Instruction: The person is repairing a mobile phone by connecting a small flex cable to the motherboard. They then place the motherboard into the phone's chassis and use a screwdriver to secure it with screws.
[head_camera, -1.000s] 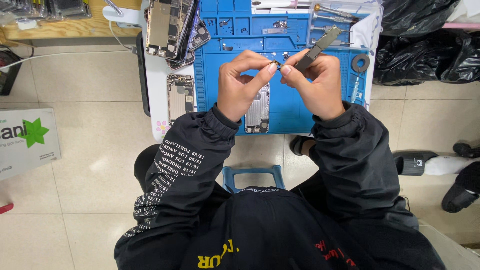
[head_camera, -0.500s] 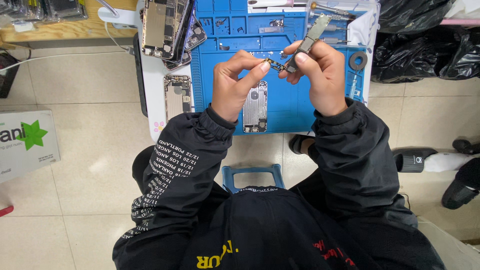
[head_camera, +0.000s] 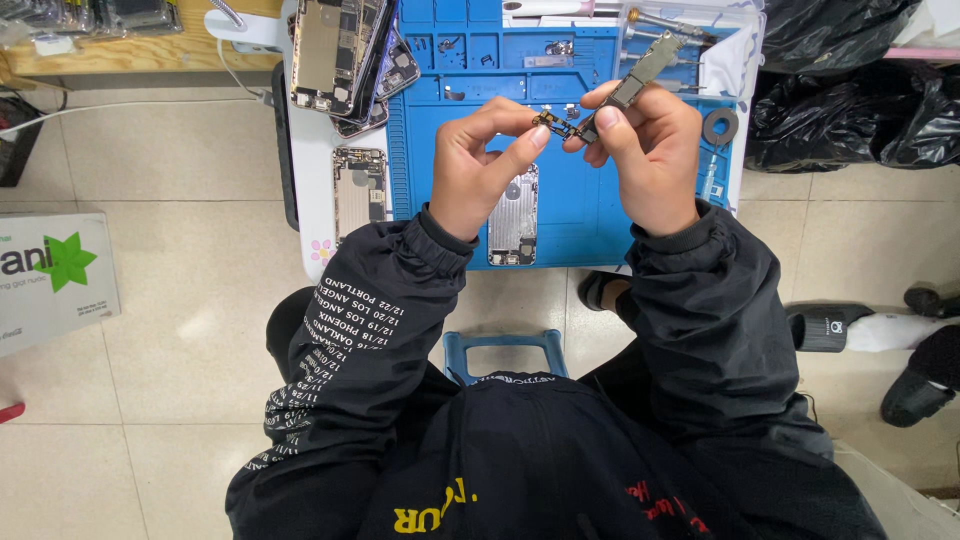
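My left hand (head_camera: 480, 165) pinches one end of a small gold flex-cable part (head_camera: 553, 123) between thumb and forefinger. My right hand (head_camera: 645, 150) grips a long grey circuit board (head_camera: 645, 72), which points up and to the right, and its fingertips touch the other end of the small part. Both hands hover above a blue work mat (head_camera: 580, 215). An opened silver phone housing (head_camera: 513, 215) lies on the mat just below my left hand.
A stack of phone housings (head_camera: 340, 55) sits at the mat's left, with another housing (head_camera: 358, 190) on the white table edge. Tools and a roll of tape (head_camera: 720, 127) lie at the right. Black bags (head_camera: 850, 85), a box (head_camera: 50, 280) and a blue stool (head_camera: 505, 350) surround me.
Both hands have risen slightly toward the far side of the mat, still holding the small part and the board between them. The board now tilts more steeply upward.
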